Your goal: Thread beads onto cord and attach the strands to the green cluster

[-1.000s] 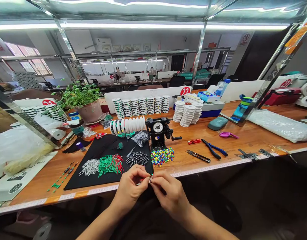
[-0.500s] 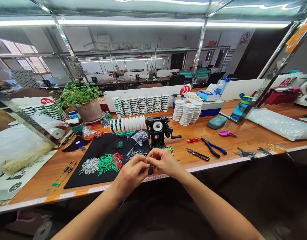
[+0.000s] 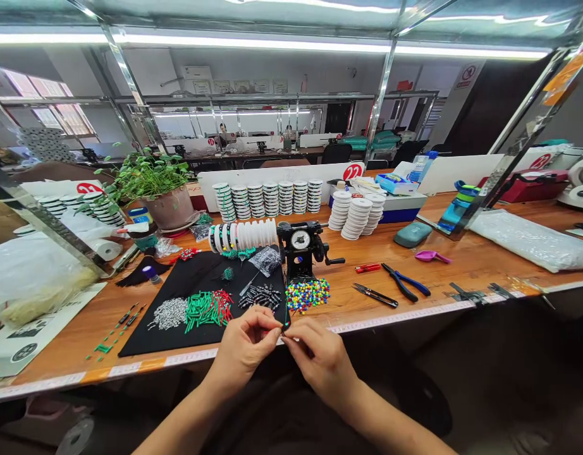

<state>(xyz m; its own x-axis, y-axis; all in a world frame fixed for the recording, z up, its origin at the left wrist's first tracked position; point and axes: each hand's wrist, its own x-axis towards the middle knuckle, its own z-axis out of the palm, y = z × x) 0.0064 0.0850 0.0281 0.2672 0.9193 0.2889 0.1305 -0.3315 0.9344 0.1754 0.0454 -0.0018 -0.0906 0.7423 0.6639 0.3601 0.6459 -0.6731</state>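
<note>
**Both hands pinch a thin strand at the corner of the black mat**

From the left of our wooden workbench point(image 3: 68, 341), a clear acrylic divider point(image 3: 40, 215) slants across the view and partly blocks the stacked spools behind it. Past it stand a white paper roll point(image 3: 106, 249) and a potted green plant point(image 3: 168, 202). Short beaded strands point(image 3: 116, 325) lie loose on the wood, just left of the black mat point(image 3: 201, 272), which holds piles of silver tube beads point(image 3: 168, 314), green and red tube beads point(image 3: 208, 309) and black beads point(image 3: 260, 296).

Our left hand point(image 3: 246, 347) is closed in a pinch, and so is our right hand point(image 3: 320, 357). Their fingertips nearly meet on a thin strand point(image 3: 286, 319), which rises at the mat's right corner, and our fingers hide its lower end.

Just right of that corner sits a heap of multicoloured round beads point(image 3: 307, 296). Behind it stands a black hand-crank winder point(image 3: 300, 246), with white spools on a rod point(image 3: 244, 235) to its left. Further right lie thread snips point(image 3: 374, 295), blue-handled pliers point(image 3: 405, 282), a purple scoop point(image 3: 431, 256) and a plastic bag point(image 3: 533, 240).

Compared with half a second ago, our hands have dropped toward the bench's front edge. The black beads and the coloured heap, partly covered then, now show in full.
</note>
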